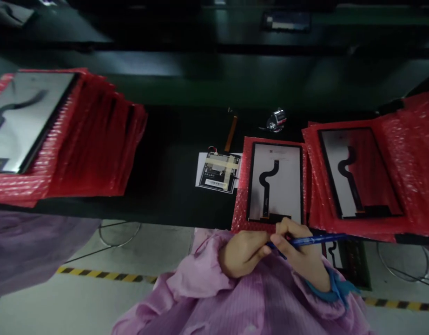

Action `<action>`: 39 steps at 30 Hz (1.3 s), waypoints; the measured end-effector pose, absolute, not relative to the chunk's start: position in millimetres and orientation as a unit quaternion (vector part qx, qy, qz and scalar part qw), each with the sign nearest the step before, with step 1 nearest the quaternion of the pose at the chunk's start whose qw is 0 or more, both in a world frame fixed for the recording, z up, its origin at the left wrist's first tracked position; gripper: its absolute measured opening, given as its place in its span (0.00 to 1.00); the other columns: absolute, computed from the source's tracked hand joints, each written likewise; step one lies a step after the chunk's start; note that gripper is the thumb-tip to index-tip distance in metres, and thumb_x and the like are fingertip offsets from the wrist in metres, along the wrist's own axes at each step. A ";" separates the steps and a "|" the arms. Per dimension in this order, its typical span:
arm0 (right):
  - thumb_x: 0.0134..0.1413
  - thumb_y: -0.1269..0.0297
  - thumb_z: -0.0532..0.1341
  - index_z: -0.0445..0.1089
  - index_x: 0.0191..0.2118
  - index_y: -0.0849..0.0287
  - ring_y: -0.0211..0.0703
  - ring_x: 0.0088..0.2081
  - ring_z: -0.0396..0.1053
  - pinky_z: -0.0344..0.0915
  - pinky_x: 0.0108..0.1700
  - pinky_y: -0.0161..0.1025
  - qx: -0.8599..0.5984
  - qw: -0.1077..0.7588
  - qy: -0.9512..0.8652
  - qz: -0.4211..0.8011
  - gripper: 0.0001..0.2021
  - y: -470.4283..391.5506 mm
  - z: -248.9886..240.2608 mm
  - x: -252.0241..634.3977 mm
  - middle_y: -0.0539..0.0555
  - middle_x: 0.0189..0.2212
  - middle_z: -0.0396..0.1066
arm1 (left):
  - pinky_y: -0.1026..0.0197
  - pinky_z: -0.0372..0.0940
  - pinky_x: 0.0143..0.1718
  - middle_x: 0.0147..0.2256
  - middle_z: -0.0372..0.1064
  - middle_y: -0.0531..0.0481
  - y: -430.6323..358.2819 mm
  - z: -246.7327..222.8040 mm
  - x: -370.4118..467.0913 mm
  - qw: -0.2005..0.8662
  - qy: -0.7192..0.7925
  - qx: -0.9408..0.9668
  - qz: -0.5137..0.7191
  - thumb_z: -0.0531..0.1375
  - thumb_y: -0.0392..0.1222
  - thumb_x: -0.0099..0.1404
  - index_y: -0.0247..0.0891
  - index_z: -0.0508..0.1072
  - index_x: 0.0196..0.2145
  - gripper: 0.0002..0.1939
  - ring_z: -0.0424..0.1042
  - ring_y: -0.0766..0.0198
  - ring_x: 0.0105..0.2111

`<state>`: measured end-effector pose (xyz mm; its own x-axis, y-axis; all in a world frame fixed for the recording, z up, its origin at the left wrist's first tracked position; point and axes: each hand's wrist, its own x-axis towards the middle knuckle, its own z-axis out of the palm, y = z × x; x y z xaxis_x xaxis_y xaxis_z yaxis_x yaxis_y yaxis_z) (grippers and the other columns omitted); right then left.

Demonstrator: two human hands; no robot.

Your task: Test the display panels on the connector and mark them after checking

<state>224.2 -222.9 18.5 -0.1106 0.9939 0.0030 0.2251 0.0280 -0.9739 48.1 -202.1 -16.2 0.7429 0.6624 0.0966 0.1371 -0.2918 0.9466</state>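
My right hand point(300, 251) is closed round a blue pen point(315, 240) that points to the right. Close beside it, my left hand point(245, 253) is closed near the pen's left end; what its fingers pinch is too small to name. Both hands are at the table's front edge, just below a display panel point(286, 186) with a black flex cable, which lies on a red bubble bag point(240, 209). To the left of that panel lies a circuit board point(219, 173) with yellow tape on white paper, and an orange flex strip point(231, 134) extends behind it.
A tall stack of red bubble bags point(99, 139) with a panel point(29, 116) on top fills the left. Another stack point(412, 163) with a panel point(353, 172) stands right. A shiny metal object point(277, 120) lies behind. A purple sleeve point(33, 246) shows at left.
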 end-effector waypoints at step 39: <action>0.60 0.46 0.61 0.54 0.67 0.73 0.71 0.69 0.51 0.54 0.66 0.68 -0.594 0.015 -0.801 0.073 0.40 -91.9 16.7 251.8 0.75 0.64 0.59 | 0.50 0.71 0.48 0.35 0.71 0.54 23.4 -45.9 5.9 0.289 0.477 0.693 0.456 0.65 0.44 0.66 0.50 0.55 0.62 0.32 0.72 0.62 0.37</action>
